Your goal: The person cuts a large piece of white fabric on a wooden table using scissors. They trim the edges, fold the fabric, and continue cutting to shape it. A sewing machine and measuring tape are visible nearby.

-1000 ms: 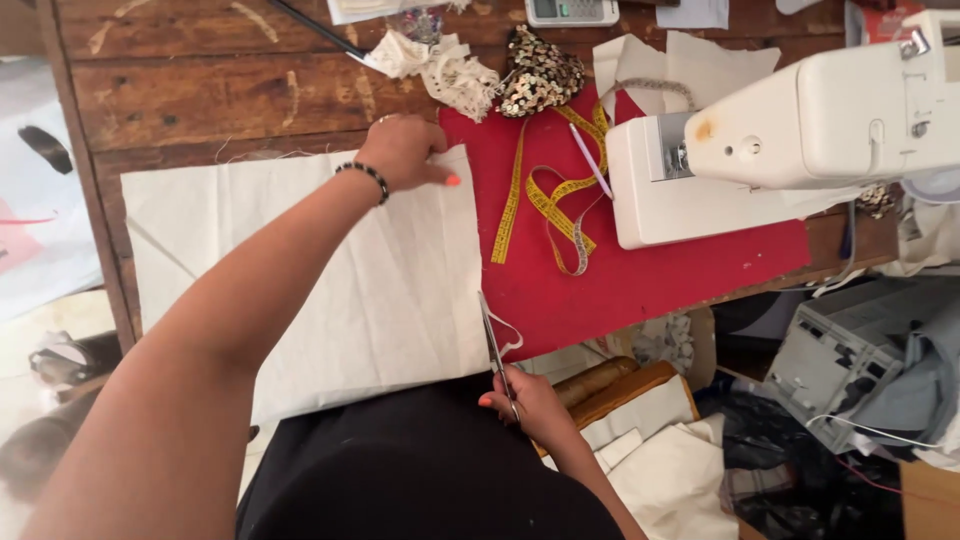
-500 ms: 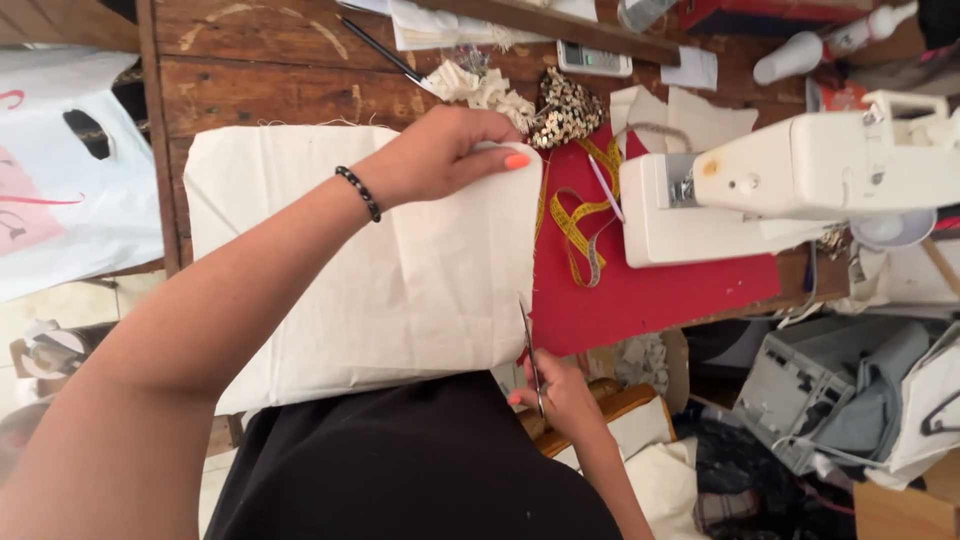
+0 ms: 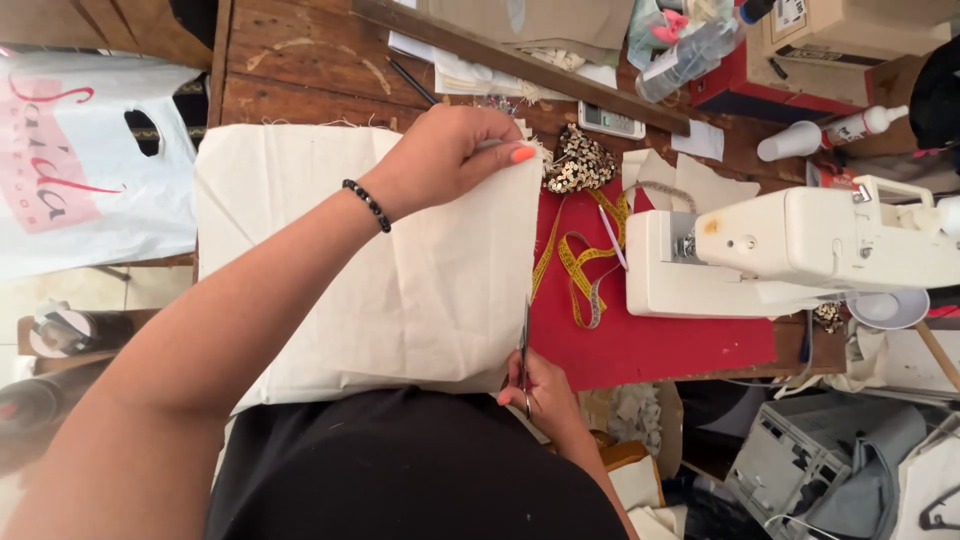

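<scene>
A cream cloth [image 3: 400, 270] lies flat on the wooden table [image 3: 300, 60]. My left hand [image 3: 450, 155], with a black bead bracelet at the wrist, pinches the cloth's far right corner. My right hand [image 3: 540, 395] grips a pair of scissors [image 3: 524, 345] at the cloth's near right edge, with the blades pointing away from me along that edge. A red sheet [image 3: 640, 345] lies under the cloth's right side.
A white sewing machine [image 3: 800, 250] stands to the right on the red sheet. A yellow tape measure [image 3: 585, 270] and a beaded piece [image 3: 577, 165] lie beside the cloth. A wooden ruler [image 3: 520, 65], calculator [image 3: 612, 122] and bottles sit at the back. A white plastic bag [image 3: 80, 170] hangs left.
The view has swung so the cloth sits more central. My left hand stays on the far corner. The scissors stay at the near right edge of the cloth.
</scene>
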